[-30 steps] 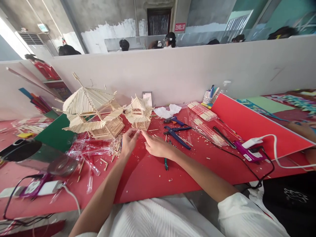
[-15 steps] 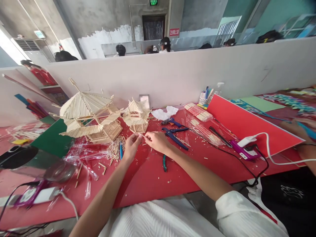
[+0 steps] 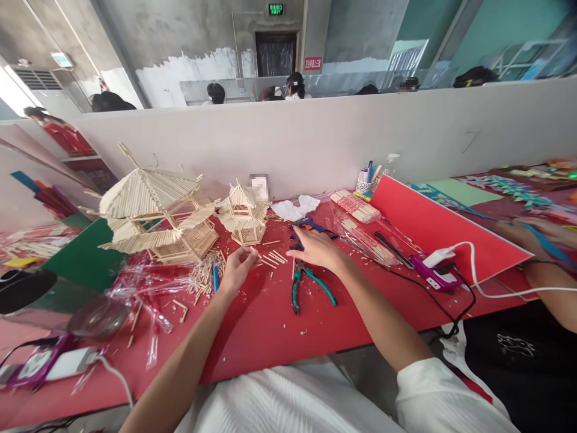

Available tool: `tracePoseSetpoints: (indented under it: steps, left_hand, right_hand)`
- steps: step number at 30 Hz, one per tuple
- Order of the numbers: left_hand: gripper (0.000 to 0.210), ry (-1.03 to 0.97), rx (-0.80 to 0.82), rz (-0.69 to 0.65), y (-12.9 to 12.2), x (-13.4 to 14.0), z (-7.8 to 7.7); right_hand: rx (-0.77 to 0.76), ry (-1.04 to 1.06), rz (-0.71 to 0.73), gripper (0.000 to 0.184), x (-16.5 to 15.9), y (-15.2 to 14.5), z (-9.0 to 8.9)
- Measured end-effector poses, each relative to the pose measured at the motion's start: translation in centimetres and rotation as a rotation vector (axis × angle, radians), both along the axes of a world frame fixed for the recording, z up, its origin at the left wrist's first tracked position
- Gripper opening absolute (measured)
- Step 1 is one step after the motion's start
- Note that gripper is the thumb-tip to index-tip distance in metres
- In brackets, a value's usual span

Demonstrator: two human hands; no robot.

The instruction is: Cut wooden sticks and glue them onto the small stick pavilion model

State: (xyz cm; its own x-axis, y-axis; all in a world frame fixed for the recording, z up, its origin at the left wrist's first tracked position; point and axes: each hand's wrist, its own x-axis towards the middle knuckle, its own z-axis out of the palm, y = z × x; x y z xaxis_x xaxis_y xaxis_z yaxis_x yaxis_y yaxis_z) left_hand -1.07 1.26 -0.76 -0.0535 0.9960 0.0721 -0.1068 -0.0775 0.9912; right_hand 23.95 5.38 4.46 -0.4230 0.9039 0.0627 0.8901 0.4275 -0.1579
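Observation:
My left hand [image 3: 238, 270] is closed in a pinch on a short wooden stick [image 3: 256, 252], held just above the red table. My right hand [image 3: 319, 248] reaches over the blue-handled tool [image 3: 294, 245], fingers apart and holding nothing; whether it touches the tool I cannot tell. Behind that tool lies a blue glue gun [image 3: 311, 224]. Green-handled pliers [image 3: 311, 285] rest with handles spread, nearer to me. Between my hands are several cut sticks [image 3: 274, 258]. A small stick pavilion [image 3: 246, 213] stands behind my left hand, and a larger stick pavilion [image 3: 155, 210] is further left.
Packs of sticks [image 3: 356, 207] and a leaning red board [image 3: 444, 225] are at the right, near a purple power strip [image 3: 433, 273] with cables. Crumpled plastic wrap [image 3: 148, 279] and a blue pen [image 3: 216, 276] lie left. A co-worker's arm [image 3: 547, 270] is far right.
My right hand has left the stick at my left fingertips and moved right, opening over the blue-handled tool. The cut sticks and the pliers it covered now show.

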Motion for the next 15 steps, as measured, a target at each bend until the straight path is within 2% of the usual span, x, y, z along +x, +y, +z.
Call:
tracePoseSetpoints:
  steps: [3,6,10,13,15]
  left_hand:
    - [0.046,0.020,-0.002,-0.010,0.1,0.0,-0.2]
    - [0.046,0.027,0.003,-0.006,0.1,-0.1,-0.2]
    - [0.048,0.044,0.007,0.000,0.1,-0.3,-0.1]
    - [0.046,0.064,0.026,-0.001,0.1,-0.2,0.0]
    - [0.045,0.057,0.044,0.006,0.0,0.1,0.1]
  right_hand:
    - [-0.078,-0.124,-0.123,0.091,2.7,1.3,-1.4]
    - [-0.124,-0.170,-0.133,0.081,3.5,1.9,-2.1]
    - [-0.067,-0.175,-0.119,0.058,3.6,2.1,-1.9]
    - [-0.007,-0.115,-0.122,0.054,4.1,2.0,-1.4]
    - [0.030,-0.003,-0.113,0.053,4.3,1.7,-0.9]
